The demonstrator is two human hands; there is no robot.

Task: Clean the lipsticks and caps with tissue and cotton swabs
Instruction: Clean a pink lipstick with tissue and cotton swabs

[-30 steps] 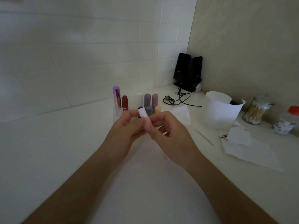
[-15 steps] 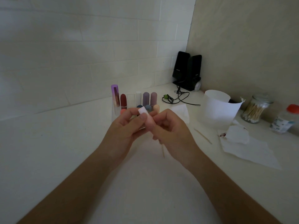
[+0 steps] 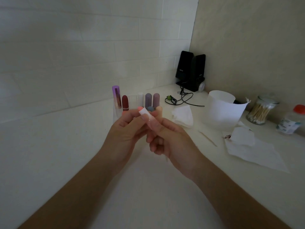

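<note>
We hold a white lipstick tube (image 3: 147, 118) over the desk (image 3: 49, 146) | left hand (image 3: 127, 134) fingers pinch it | right hand (image 3: 170, 139) fingers grip it too, maybe with a swab stick.

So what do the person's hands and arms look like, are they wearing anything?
Nothing that shows: the left hand and right hand are bare, with no gloves, rings, watch or bracelets in sight. Both forearms are bare too, with no sleeves reaching into view. The fingernails look short and unpainted.
</note>
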